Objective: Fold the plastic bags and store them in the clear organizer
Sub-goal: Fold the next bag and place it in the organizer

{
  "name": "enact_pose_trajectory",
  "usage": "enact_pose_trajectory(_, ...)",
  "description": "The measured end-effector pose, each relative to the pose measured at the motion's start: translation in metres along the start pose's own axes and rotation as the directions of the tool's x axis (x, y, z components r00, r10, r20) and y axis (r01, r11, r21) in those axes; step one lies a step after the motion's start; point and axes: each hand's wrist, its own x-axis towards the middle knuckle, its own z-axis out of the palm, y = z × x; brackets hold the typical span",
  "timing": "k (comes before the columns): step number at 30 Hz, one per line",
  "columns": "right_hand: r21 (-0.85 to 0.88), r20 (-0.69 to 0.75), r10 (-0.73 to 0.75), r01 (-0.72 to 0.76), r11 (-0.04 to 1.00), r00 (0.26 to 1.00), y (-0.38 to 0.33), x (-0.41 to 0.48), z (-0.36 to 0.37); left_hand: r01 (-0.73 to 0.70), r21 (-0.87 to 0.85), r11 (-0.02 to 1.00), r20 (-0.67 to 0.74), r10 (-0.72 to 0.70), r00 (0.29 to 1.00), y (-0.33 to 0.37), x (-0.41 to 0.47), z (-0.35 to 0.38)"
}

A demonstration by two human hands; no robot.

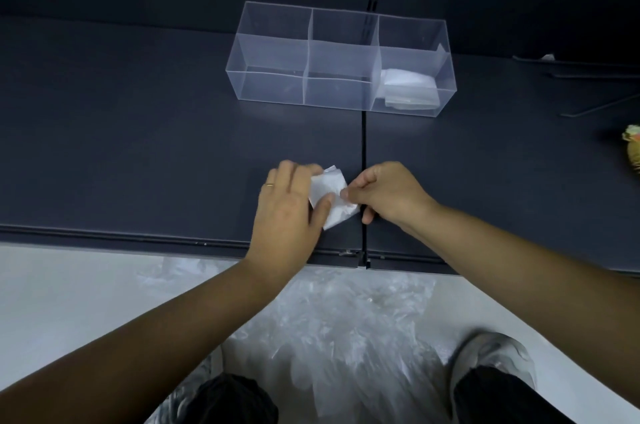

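The plastic bag (pixel 334 196), already reduced to a small white packet, lies on the dark worktop (pixel 138 146) well in front of the clear organizer (pixel 270 84), roughly in line with its middle compartment and close to the worktop's front edge. The left hand (pixel 287 205) grips the packet's left side, fingers curled over it and thumb laid across its top. The right hand (pixel 388 195) pinches its right edge between thumb and forefinger. The film looks thin, light and slippery, and probably springy enough to unfold if let go, so it is best held across the folds with a firm pinch and not by one loose corner. Between packet and organizer the worktop is bare, crossed only by a narrow dark seam (pixel 364 139) that a dragged corner might catch on; lifting seems safer than sliding. The organizer's right compartment already holds folded bags (pixel 410 91); the middle and left ones look vacant. Its walls are upright and open-topped, so entry is from above. More bags (pixel 339 319) lie heaped on the floor, far in front of the organizer.
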Motion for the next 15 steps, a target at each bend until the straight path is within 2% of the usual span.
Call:
enact_pose_trajectory(2,-0.037,-0.008,0.006,-0.006,0.999,1.000,-0.001,0.001,0.001,-0.134,0.203,0.970,0.079,0.120,0.990,-0.002,-0.003,0.009)
enact_pose_trajectory(4,-0.076,-0.020,0.023,-0.024,0.997,1.000,-0.004,0.002,0.003,-0.141,0.363,0.921,0.250,0.049,0.967,-0.006,-0.004,0.014)
enact_pose_trajectory(6,-0.111,-0.040,0.019,-0.023,0.994,0.999,-0.005,0.002,0.004,-0.124,0.471,0.873,0.334,-0.046,0.942,-0.014,-0.005,0.018)
enact_pose_trajectory(9,-0.239,-0.140,-0.120,0.084,0.967,0.983,-0.004,-0.002,0.013,-0.117,0.508,0.854,0.357,-0.085,0.930,-0.018,-0.008,0.022)
enact_pose_trajectory(12,-0.479,-0.190,-0.339,0.214,0.851,0.921,0.010,-0.011,0.025,-0.114,0.526,0.842,0.373,-0.108,0.922,-0.019,-0.008,0.023)
enact_pose_trajectory(15,-0.606,-0.219,-0.423,0.217,0.765,0.879,0.026,-0.014,0.025,-0.091,0.528,0.844,0.362,-0.127,0.923,-0.020,-0.007,0.023)
